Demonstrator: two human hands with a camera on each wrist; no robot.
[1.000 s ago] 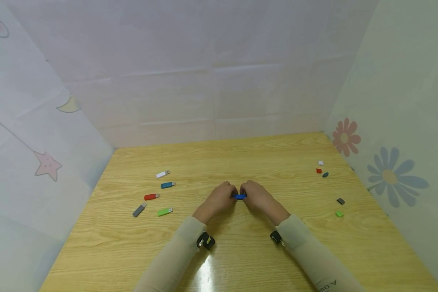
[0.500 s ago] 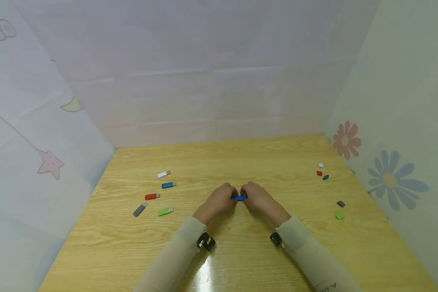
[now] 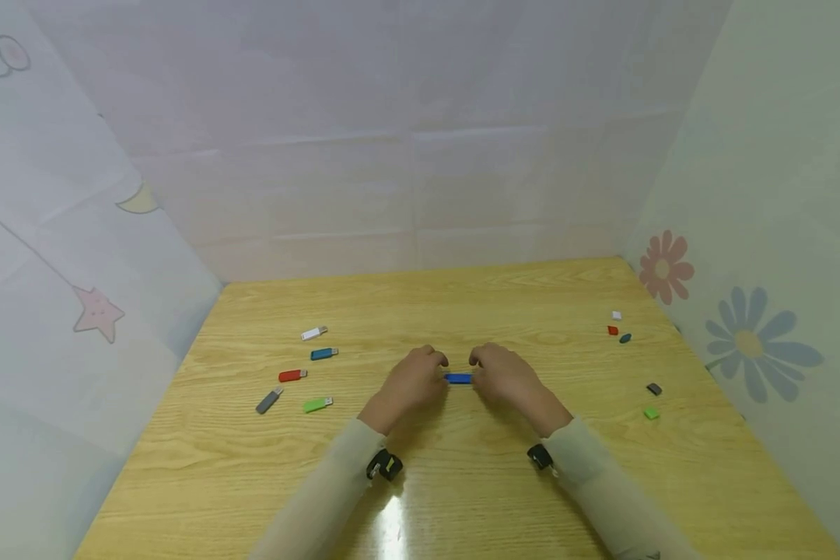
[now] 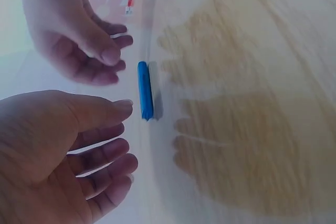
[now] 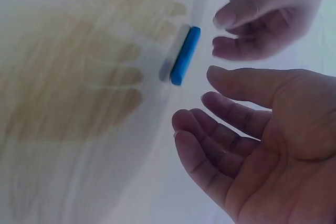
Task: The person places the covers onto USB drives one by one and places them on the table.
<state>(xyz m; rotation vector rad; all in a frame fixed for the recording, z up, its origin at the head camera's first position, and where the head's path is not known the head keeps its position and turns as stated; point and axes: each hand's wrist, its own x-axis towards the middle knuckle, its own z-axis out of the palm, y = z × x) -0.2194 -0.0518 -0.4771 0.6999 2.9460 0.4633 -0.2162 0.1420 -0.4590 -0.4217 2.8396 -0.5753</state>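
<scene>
A blue USB stick (image 3: 458,379) lies on the wooden table between my hands; both wrist views show it as one closed blue bar, with no metal plug visible. My left hand (image 3: 411,379) is just left of it, fingers loosely bent and apart from it in the left wrist view. On the other side my right hand (image 3: 509,379) hovers with relaxed fingers, holding nothing. Thumb and fingers of the right hand (image 5: 278,129) stand clear of the blue stick (image 5: 186,56) in the right wrist view.
To the left lie USB sticks with bare plugs: white (image 3: 313,334), teal (image 3: 323,354), red (image 3: 292,376), grey (image 3: 269,400) and green (image 3: 317,405). Small caps lie at right: white (image 3: 617,316), red (image 3: 612,330), teal (image 3: 625,338), dark grey (image 3: 654,389) and green (image 3: 651,414).
Both hands held the blue USB stick by its ends before. Now they have let go and drawn slightly apart, left and right, leaving it on the table.
</scene>
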